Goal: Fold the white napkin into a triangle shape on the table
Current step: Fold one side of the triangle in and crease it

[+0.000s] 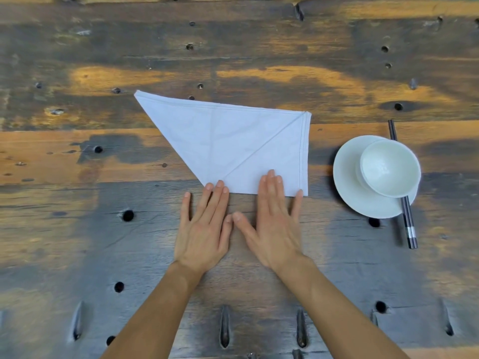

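Both hands, left hand (204,229) and right hand (274,224), lie flat and open, fingertips on the white napkin (233,146); sliding could skew its fold.

Soft, even light and mostly sharp focus, faint shadows beside the bowl (390,168), mild wide-angle bending toward the edges.

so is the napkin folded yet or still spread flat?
Folded. The napkin lies flat on the table in layers, one corner turned over along a diagonal crease, hemmed edges stacked at the right. Outline has four corners, not a clean triangle yet.
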Motion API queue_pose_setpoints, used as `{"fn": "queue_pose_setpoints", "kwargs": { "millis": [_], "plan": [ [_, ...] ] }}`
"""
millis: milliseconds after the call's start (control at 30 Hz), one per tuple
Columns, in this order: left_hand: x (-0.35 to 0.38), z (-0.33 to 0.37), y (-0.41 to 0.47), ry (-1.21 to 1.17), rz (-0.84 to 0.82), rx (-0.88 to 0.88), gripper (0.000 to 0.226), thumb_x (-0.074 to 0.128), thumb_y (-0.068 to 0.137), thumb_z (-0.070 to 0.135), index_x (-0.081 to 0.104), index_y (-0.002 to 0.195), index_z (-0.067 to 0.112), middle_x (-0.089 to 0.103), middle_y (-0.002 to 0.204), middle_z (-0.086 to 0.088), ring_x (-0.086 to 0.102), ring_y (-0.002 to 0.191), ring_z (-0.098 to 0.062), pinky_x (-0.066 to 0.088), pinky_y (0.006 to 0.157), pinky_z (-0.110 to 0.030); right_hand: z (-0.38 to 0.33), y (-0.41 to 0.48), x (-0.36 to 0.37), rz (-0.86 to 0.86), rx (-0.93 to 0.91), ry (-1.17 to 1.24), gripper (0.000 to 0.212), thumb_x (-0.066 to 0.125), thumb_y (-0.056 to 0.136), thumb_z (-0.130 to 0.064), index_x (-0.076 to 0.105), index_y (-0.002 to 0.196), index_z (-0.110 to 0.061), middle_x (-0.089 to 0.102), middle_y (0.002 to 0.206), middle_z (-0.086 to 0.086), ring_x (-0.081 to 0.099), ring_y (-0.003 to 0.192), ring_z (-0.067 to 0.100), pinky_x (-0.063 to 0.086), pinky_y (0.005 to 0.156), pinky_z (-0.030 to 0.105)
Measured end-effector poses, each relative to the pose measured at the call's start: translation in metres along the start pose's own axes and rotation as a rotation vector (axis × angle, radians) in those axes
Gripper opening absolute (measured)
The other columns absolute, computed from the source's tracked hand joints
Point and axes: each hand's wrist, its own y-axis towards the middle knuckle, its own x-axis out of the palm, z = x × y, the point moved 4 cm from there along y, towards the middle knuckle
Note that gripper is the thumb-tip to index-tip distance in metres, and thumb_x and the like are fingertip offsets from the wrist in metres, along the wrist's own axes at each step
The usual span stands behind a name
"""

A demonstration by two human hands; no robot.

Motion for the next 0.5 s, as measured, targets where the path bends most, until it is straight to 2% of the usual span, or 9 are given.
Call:
{"fn": "queue_pose_setpoints", "kwargs": {
  "millis": [100,200,267,367,500],
  "plan": [
    [0.007,-0.005,0.0,0.034,-0.127,-0.009,0.07,0.035,0.1,0.045,0.024,0.162,0.015,0.017,0.17,0.003,0.009,0.158,-0.014,0.006,0.126,-0.054,-0.041,0.017,0.01,-0.09,-0.131,0.029,0.093,0.007,0.094,-0.077,-0.004,0.16,-0.012,-0.019,0.167,0.001,-0.027,0.15,0.012,-0.017,0.12,0.056],
    [0.009,-0.006,0.001,0.056,-0.152,-0.013,0.076,0.034,0.099,0.051,0.012,0.164,0.019,0.011,0.171,0.006,0.004,0.159,-0.014,0.004,0.126,-0.053,-0.053,0.021,0.018,-0.152,-0.141,0.008,0.09,0.007,0.095,-0.076,-0.007,0.16,-0.016,-0.022,0.167,-0.002,-0.031,0.148,0.007,-0.019,0.119,0.053],
    [0.006,-0.005,0.002,0.007,-0.103,-0.042,0.07,0.034,0.1,0.046,0.022,0.163,0.018,0.018,0.17,0.005,0.009,0.158,-0.013,0.005,0.127,-0.051,-0.044,0.017,0.018,-0.161,-0.121,0.003,0.092,0.001,0.092,-0.078,-0.012,0.159,-0.017,-0.027,0.165,-0.004,-0.034,0.146,0.006,-0.019,0.12,0.051],
    [0.001,-0.002,0.002,-0.036,-0.017,-0.048,0.06,0.036,0.101,0.036,0.04,0.156,0.011,0.033,0.165,-0.001,0.023,0.155,-0.016,0.015,0.125,-0.055,-0.019,0.006,0.012,-0.135,-0.089,-0.019,0.095,-0.004,0.088,-0.08,-0.015,0.158,-0.018,-0.029,0.164,-0.005,-0.033,0.147,0.007,-0.016,0.122,0.05],
    [-0.001,0.0,0.002,-0.045,0.011,-0.048,0.058,0.038,0.103,0.035,0.042,0.154,0.01,0.036,0.163,-0.002,0.027,0.154,-0.017,0.02,0.124,-0.057,0.037,-0.012,0.003,-0.076,0.059,-0.049,0.092,0.004,0.091,-0.079,-0.017,0.158,-0.02,-0.029,0.163,-0.006,-0.031,0.148,0.008,-0.013,0.122,0.052]
  ]
}}
